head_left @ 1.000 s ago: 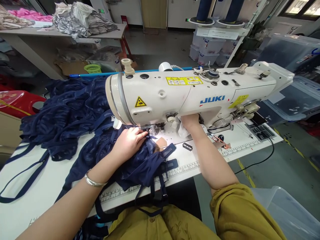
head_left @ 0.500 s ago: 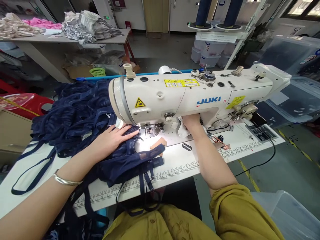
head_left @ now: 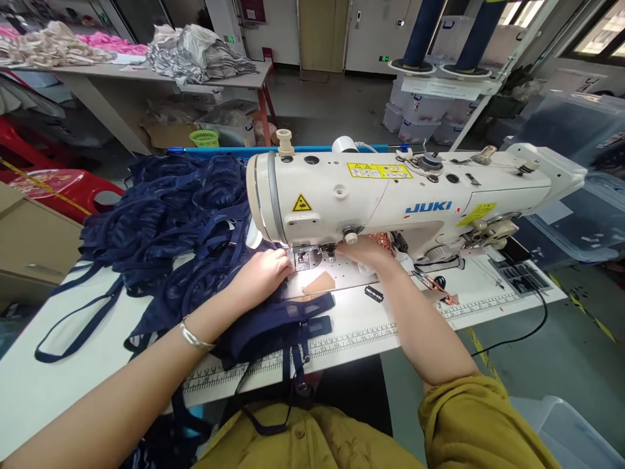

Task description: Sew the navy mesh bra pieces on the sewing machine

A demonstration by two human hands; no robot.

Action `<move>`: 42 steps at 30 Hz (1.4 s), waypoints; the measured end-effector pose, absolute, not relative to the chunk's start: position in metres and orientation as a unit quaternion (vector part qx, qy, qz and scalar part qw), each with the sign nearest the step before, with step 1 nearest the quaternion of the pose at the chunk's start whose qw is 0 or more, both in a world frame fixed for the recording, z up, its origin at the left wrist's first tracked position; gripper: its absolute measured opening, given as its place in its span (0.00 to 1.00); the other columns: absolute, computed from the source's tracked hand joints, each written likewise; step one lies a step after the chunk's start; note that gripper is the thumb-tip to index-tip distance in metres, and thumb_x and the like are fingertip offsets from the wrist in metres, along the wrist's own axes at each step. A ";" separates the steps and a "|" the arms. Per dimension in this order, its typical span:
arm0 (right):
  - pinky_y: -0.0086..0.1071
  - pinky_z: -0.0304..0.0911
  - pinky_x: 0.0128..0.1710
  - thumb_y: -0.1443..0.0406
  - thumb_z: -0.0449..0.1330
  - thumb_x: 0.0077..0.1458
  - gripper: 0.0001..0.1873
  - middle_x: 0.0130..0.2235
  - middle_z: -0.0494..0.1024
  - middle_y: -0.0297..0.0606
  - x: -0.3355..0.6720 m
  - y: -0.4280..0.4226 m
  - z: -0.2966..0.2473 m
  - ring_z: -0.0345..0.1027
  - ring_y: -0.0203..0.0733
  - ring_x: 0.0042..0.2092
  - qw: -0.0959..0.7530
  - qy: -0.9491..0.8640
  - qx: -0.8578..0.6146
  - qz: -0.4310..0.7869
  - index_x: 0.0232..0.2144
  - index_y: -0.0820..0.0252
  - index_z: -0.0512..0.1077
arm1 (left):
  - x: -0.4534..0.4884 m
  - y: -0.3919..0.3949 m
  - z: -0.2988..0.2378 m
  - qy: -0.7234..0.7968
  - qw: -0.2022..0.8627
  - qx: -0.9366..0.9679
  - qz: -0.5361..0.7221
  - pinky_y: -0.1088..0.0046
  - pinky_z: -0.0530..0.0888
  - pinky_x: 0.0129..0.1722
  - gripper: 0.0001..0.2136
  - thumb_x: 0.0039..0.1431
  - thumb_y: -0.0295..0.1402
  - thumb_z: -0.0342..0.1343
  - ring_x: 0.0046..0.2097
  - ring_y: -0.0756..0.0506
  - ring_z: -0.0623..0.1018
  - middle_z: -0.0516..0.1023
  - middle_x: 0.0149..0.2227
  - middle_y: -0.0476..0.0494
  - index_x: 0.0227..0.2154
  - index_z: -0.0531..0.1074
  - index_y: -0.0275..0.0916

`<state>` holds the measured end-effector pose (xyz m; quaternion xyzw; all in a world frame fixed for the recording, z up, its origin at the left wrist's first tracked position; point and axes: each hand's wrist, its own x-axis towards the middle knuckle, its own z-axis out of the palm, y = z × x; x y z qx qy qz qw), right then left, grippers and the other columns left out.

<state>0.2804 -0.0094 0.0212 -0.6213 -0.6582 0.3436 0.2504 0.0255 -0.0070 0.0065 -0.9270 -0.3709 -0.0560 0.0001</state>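
Note:
My left hand (head_left: 266, 272) is closed with fingers curled together at the left of the needle plate (head_left: 308, 258), on the edge of a navy bra (head_left: 273, 332) whose band and straps hang toward the table's front. Under the arm of the white sewing machine (head_left: 322, 195), my right hand (head_left: 364, 253) reaches left with its fingers drawn together beside the presser foot (head_left: 329, 251). What those fingertips pinch, if anything, is too small to make out. A tan piece (head_left: 319, 284) and a black razor blade (head_left: 374, 294) lie in front.
A heap of navy bras (head_left: 166, 221) covers the table's left side. Small scissors (head_left: 434, 286) lie to the right, and a copper glittery thing (head_left: 383, 242) sits behind my right wrist. A printed ruler (head_left: 361, 339) runs along the front edge. Thread cones (head_left: 420, 39) stand behind.
My left hand has gone from spread flat on the fabric to curled near the needle plate. The right hand has moved left from beneath the machine arm toward the presser foot. The view has shifted slightly.

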 end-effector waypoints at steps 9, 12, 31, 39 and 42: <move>0.34 0.66 0.42 0.58 0.65 0.49 0.12 0.34 0.77 0.35 0.234 -0.017 -0.018 0.70 0.38 0.37 0.339 -0.611 -0.448 0.558 0.32 0.59 0.72 | 0.015 -0.002 -0.016 -0.284 -0.074 -0.912 -0.285 0.71 0.71 0.42 0.12 0.68 0.37 0.49 0.41 0.46 0.77 0.80 0.39 0.42 0.42 0.75 0.37; 0.35 0.68 0.44 0.54 0.68 0.46 0.15 0.31 0.76 0.34 0.228 -0.014 -0.030 0.71 0.38 0.36 0.325 -0.588 -0.434 0.600 0.28 0.59 0.73 | 0.016 -0.003 -0.017 -0.270 -0.110 -0.907 -0.302 0.72 0.71 0.41 0.11 0.67 0.38 0.51 0.38 0.47 0.77 0.80 0.36 0.44 0.39 0.75 0.38; 0.27 0.58 0.33 0.61 0.52 0.59 0.13 0.24 0.66 0.28 0.220 -0.009 -0.036 0.60 0.33 0.29 0.239 -0.709 -0.472 0.466 0.23 0.57 0.61 | 0.017 -0.007 -0.019 -0.316 -0.069 -0.914 -0.244 0.68 0.69 0.41 0.12 0.68 0.34 0.48 0.38 0.46 0.77 0.80 0.34 0.44 0.34 0.74 0.38; 0.28 0.49 0.29 0.66 0.55 0.52 0.15 0.22 0.54 0.25 0.212 -0.011 -0.023 0.51 0.32 0.27 0.230 -0.728 -0.516 0.388 0.20 0.56 0.52 | 0.017 -0.009 -0.017 -0.358 -0.048 -0.903 -0.232 0.67 0.67 0.41 0.11 0.66 0.37 0.51 0.37 0.46 0.76 0.80 0.33 0.45 0.34 0.75 0.38; 0.29 0.46 0.28 0.68 0.54 0.52 0.17 0.21 0.48 0.24 0.205 -0.014 -0.018 0.46 0.31 0.26 0.204 -0.729 -0.555 0.345 0.18 0.56 0.49 | 0.018 -0.008 -0.017 -0.357 -0.048 -0.906 -0.224 0.67 0.66 0.40 0.10 0.66 0.37 0.52 0.38 0.45 0.75 0.80 0.33 0.45 0.34 0.76 0.39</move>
